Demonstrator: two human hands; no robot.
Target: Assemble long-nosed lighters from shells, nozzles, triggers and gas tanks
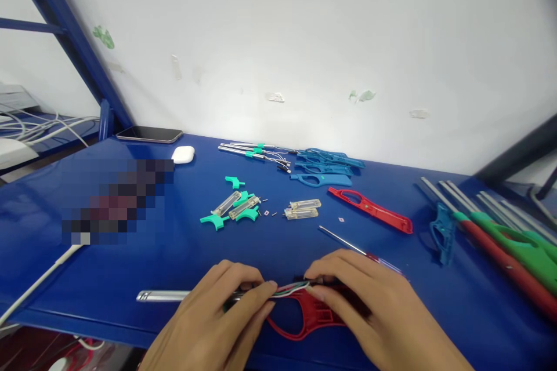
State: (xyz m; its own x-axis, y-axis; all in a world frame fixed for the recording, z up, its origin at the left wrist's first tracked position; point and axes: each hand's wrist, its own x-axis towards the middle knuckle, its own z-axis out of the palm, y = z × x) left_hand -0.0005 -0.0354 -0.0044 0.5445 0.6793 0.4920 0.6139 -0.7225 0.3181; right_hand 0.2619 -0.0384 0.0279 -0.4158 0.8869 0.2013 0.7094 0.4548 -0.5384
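Note:
Near the front edge, a red lighter handle half (300, 324) with a finger loop lies under both hands. My left hand (217, 313) is closed around a silver lighter tube (161, 296), which sticks out to the left. Thin coloured wires (290, 288) run from it to my right hand (361, 295), whose thumb and fingers pinch the wires' end by a dark part, mostly hidden. Just beyond the right hand lies a screwdriver (348, 245). Farther back is another red handle half (369, 211).
Teal triggers (213, 221), clear fuel tanks (303, 213) and tiny metal parts lie mid-table. Behind are wired tubes (241, 152) and blue handle halves (324, 179). Lighters with green and red handles (513, 261) lie right. A phone (150, 134) and white case (183, 155) are back left.

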